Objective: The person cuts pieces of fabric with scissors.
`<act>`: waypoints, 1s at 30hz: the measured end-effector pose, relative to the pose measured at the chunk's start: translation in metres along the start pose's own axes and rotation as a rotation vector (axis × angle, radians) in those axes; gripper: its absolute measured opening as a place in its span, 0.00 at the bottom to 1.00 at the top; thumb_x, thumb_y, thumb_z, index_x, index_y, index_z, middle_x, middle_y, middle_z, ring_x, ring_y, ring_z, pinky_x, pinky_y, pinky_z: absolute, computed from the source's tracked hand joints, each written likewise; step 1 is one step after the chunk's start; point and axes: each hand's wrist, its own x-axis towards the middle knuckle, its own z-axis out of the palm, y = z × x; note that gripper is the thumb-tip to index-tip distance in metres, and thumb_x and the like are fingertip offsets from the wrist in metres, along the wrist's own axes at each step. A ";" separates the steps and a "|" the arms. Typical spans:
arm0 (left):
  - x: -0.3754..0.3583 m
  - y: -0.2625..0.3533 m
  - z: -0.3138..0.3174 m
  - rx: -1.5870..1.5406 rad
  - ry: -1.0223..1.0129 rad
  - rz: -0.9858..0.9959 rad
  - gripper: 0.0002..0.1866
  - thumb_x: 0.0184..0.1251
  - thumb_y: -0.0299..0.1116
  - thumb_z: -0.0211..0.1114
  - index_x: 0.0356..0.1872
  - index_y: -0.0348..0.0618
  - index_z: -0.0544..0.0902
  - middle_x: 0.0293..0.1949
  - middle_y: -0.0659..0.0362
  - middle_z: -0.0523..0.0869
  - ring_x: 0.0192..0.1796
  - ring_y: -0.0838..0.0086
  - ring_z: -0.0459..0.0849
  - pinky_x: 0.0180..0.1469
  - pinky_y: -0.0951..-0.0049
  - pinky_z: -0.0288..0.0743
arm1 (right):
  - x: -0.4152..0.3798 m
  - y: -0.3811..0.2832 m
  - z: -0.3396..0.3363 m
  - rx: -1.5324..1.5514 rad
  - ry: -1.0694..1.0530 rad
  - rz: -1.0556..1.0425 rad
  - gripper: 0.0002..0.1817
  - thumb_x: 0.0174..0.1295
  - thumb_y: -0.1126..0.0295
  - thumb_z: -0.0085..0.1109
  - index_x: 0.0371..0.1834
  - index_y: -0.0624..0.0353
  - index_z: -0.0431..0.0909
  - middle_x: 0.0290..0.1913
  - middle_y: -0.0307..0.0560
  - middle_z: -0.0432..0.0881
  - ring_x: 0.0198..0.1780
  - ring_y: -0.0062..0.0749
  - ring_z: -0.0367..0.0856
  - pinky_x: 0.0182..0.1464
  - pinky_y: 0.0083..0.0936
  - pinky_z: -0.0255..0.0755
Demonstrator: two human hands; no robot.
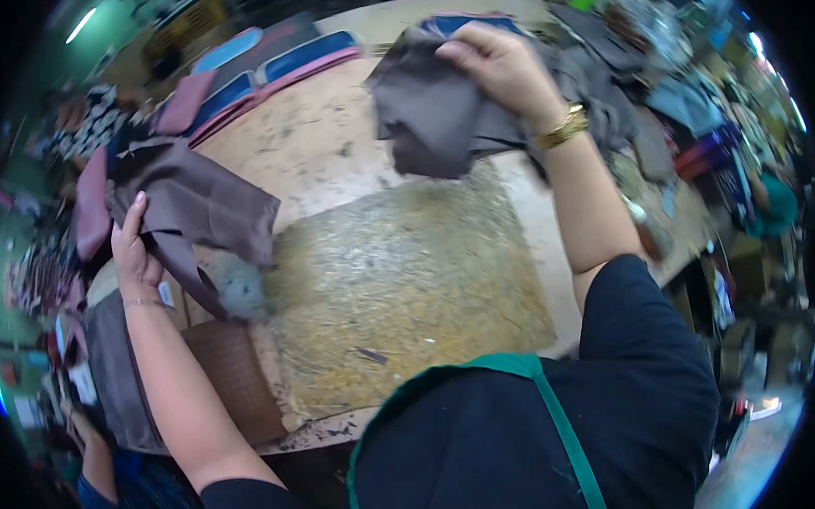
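My left hand (136, 253) is closed on a dark brown piece of fabric (212, 197) at the left of the table. Its thumb lies on top, and a narrow strip hangs down below. Raised at the far right side, my right hand (509, 70) pinches another dark brown fabric piece (425, 106), which droops from the thumb and fingers. Between the two hands lies a worn, yellowish glue-stained board (408, 281), with a small dark scrap (371, 355) near its front edge.
Blue and pink flat pieces (302, 56) lie along the far left edge. More dark fabric (599, 95) is heaped at the far right. A brown textured panel (237, 377) and a dark padded piece (124, 372) sit at the near left. Another person's arm (96, 458) shows at lower left.
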 end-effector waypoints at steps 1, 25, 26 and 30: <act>0.010 -0.017 0.000 0.193 0.039 -0.011 0.22 0.53 0.33 0.63 0.49 0.34 0.71 0.45 0.54 0.78 0.46 0.69 0.77 0.50 0.70 0.71 | -0.011 -0.006 -0.039 -0.063 0.087 -0.095 0.14 0.54 0.62 0.59 0.32 0.62 0.76 0.22 0.44 0.74 0.26 0.19 0.71 0.31 0.24 0.67; -0.230 -0.085 0.199 0.154 -0.560 -0.237 0.08 0.53 0.23 0.62 0.36 0.39 0.79 0.30 0.63 0.80 0.32 0.83 0.76 0.35 0.84 0.70 | -0.234 -0.030 -0.125 0.377 -0.638 0.539 0.12 0.45 0.67 0.66 0.23 0.62 0.73 0.19 0.29 0.69 0.25 0.12 0.64 0.26 0.16 0.60; -0.230 -0.107 0.195 0.160 -0.544 -0.328 0.10 0.53 0.23 0.62 0.38 0.40 0.79 0.30 0.62 0.80 0.32 0.83 0.76 0.35 0.85 0.69 | -0.238 -0.012 -0.116 0.305 -0.663 0.601 0.12 0.45 0.67 0.65 0.25 0.62 0.74 0.21 0.31 0.71 0.27 0.13 0.65 0.29 0.16 0.61; -0.228 -0.181 0.170 0.732 -0.368 -0.092 0.15 0.53 0.28 0.64 0.43 0.36 0.76 0.33 0.58 0.81 0.34 0.78 0.77 0.38 0.79 0.71 | -0.264 0.029 -0.070 -0.077 -0.230 0.560 0.13 0.46 0.68 0.63 0.34 0.62 0.76 0.28 0.46 0.78 0.32 0.32 0.76 0.37 0.26 0.68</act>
